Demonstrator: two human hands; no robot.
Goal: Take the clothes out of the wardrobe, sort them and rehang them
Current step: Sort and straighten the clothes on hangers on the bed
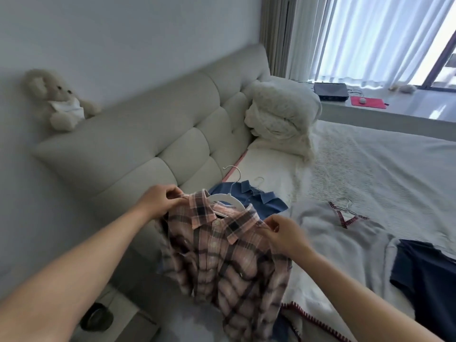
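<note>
Pink plaid shirt [222, 253] on a white hanger [225, 202], held up over the near edge of the bed [370, 164], at about 6 o'clock in the head view. Left hand [160, 201] pinches the shirt's shoulder seam at 9 o'clock of the collar; right hand [283, 233] pinches the opposite shoulder at 3 o'clock. Both hands grasp cloth, fingers curled; neither holds the hanger hook.

Other garments lie flat on the bed: blue polo shirt [261, 201] at 12 o'clock of the plaid shirt, partly under it; grey knit vest [345, 243] with red trim at 3 o'clock; navy garment [429, 280] beyond it. A teddy bear [61, 102] sits on the headboard [153, 134] at 10 o'clock.

Judgement: step in hand is squaring the shirt on its hanger before rehanging. To do it well:
- pull both shoulder seams outward evenly so they sit on the hanger ends;
- keep the collar centred round the hook;
- keep the top button fastened, or the shirt may slide off;
- shift one hand to the hook before lifting away.
</note>
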